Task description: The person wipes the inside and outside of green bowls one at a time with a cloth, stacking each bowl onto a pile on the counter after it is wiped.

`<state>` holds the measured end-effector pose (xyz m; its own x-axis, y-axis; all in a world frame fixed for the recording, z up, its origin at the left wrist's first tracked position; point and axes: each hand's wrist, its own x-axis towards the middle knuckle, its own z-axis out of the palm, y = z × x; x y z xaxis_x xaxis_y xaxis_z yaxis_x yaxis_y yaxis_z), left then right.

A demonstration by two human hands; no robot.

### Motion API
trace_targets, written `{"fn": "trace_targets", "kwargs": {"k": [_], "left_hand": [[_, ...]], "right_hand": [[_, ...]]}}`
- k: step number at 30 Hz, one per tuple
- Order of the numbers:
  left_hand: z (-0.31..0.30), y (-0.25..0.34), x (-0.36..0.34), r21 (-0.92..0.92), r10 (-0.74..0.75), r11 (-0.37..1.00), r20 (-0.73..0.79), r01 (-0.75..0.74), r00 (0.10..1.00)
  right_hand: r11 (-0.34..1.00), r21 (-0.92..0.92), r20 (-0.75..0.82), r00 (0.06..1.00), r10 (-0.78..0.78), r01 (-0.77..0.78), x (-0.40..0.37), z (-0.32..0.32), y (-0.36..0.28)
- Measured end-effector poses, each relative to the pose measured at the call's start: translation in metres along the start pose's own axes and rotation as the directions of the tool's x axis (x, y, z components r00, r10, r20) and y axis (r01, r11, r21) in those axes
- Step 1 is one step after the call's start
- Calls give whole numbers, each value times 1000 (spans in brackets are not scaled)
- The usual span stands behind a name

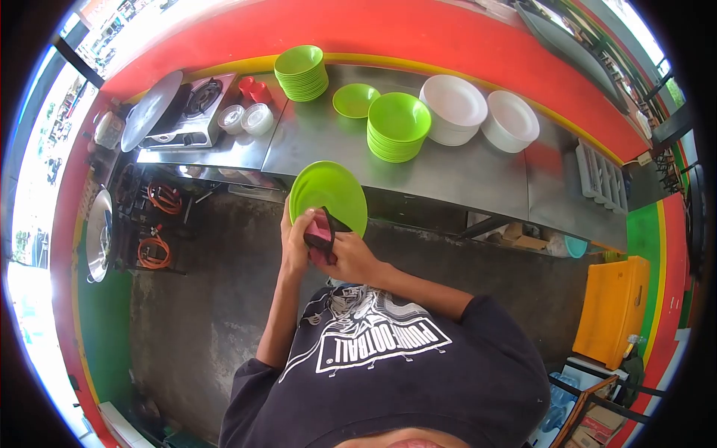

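Observation:
A bright green bowl [326, 187] is held tilted in front of my body, just off the counter's front edge. My left hand [296, 233] grips its lower left rim, with the thumb on the inner side. My right hand [352, 260] is closed on a pink and black cloth [321, 233], which lies against the lower part of the bowl. Part of the cloth also sits by my left thumb. Beyond, on the counter, stand a tall stack of green bowls [397, 131], another green stack [301, 73] and a lower green bowl [355, 100].
The steel counter [463, 175] runs across in front of me. It carries two stacks of white plates [454, 104], a grey cutlery tray [601, 179], lidded tubs [256, 119], red cups [259, 92] and a gas stove [190, 112]. A yellow box [611, 310] stands at right.

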<state>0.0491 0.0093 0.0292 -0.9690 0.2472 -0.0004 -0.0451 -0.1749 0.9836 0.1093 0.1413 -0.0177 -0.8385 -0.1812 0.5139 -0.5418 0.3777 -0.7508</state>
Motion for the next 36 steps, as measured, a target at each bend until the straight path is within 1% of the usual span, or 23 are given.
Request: {"fn": "trace_targets", "kwargs": {"k": [2,3,5,6,8,9,13,15,16,17,18,20,21,24,25,27,28,29,30,31,32,33,36], "left_hand": [[-13,7,0,-122,-83,989,36,87,996],[-23,5,3,-138,-81,986,66,89,995],[-24,20,0,-18,-71,997,53,72,996],[-22,22,-4,29,-77,997,32,76,997],[-17,12,-14,-66,-63,996,-17,62,998],[-14,6,-19,-110,-58,992,-41,53,997],[2,-30,-38,62,5,998,-116,2,993],[-4,-27,-38,-84,-132,988,-23,130,991],[-7,-21,-37,-150,-194,969,33,197,980],[-9,-14,-35,-198,-197,958,69,207,978],[-10,-4,-33,-149,-196,967,80,206,977],[-10,10,-27,-52,-183,981,99,188,978],[-5,7,-25,-14,-132,991,28,133,991],[5,0,-19,-66,-35,997,-30,33,999],[7,-10,-17,-27,4,1000,-30,-5,1000],[-4,-32,-10,-92,-95,991,40,98,995],[-10,-38,-6,-122,-140,981,77,149,987],[-21,-39,-1,-58,-175,982,105,181,979],[-25,-36,4,-109,-195,972,131,209,972],[-27,-34,8,-159,-219,957,158,244,963],[-29,-32,10,-211,-243,937,185,280,952],[-28,-22,11,-126,-207,964,204,236,957],[-17,-20,8,-83,-249,960,191,268,950]], "right_hand": [[998,9,18,997,-69,69,1,-3,-5],[993,-51,34,994,-106,107,-4,-3,3],[968,-169,79,982,-172,183,-17,-9,29],[971,-178,87,985,-146,160,-19,-12,30],[974,-193,103,990,-100,119,-23,-16,31],[979,-187,99,993,-56,74,-20,-18,19],[999,-9,98,994,51,-51,-39,3,-5],[991,75,110,989,99,-108,-45,3,-18],[999,25,89,995,40,-43,-45,-1,-15],[1000,-25,71,997,-15,17,-46,-7,-11],[994,-75,56,996,-72,76,-47,-12,-8],[988,-122,2,996,-92,91,-43,-21,7],[984,-144,-22,994,-108,104,-40,-24,11],[990,-134,22,998,58,-54,-34,-21,7],[993,-56,27,995,101,-100,-31,-16,2],[978,91,50,981,185,-189,-24,-4,-10],[986,46,67,986,155,-158,-22,-5,-10],[992,1,86,988,126,-126,-20,-6,-9],[994,-42,106,989,101,-97,-19,-6,-7],[994,-110,47,999,-11,16,-23,-6,4],[987,-161,58,998,5,5,-28,-9,11],[977,-213,70,997,21,-6,-34,-14,16],[945,-319,80,991,110,-80,-45,-19,14]]}}
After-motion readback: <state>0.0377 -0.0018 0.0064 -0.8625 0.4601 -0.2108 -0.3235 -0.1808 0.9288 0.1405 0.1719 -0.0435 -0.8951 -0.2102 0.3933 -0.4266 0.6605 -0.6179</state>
